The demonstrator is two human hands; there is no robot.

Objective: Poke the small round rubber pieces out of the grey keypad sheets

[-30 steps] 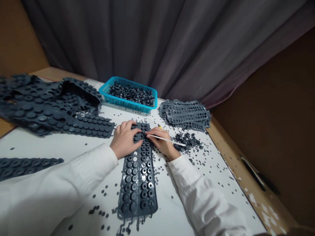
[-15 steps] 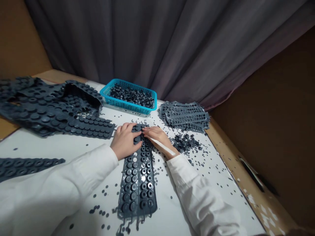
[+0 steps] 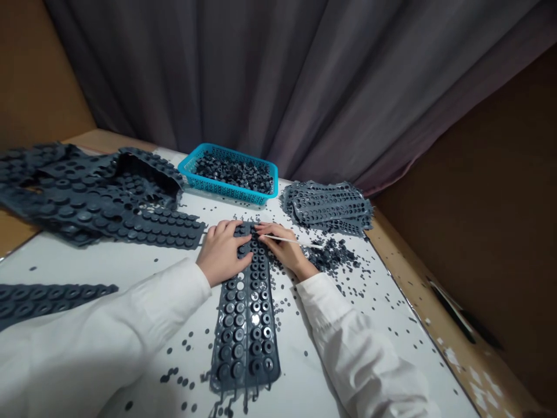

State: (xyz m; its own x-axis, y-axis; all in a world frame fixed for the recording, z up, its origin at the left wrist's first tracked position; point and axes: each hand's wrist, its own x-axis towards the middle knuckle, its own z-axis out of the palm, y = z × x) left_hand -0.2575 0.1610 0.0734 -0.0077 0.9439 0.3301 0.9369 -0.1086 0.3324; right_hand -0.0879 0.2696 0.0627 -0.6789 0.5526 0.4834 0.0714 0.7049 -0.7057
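Backdrop: grey curtain (image 3: 243,75) hanging behind the counter.
Surface: white counter (image 3: 78,261), scattered with loose rubber discs (image 3: 333,255).
Far side: blue basket (image 3: 187,174) of dark pieces, beside stacked sheets (image 3: 328,203).
Centre: dark rubber sheet (image 3: 246,331), lying lengthwise directly before the person.
Hands: left hand (image 3: 221,252) lying flat on the sheet, fingers open; right hand (image 3: 285,251) gripping a thin white stick (image 3: 287,239), fingertips at the sheet.

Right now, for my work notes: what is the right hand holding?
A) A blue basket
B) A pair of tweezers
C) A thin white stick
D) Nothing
C: the right hand holds a thin white stick between its fingers.
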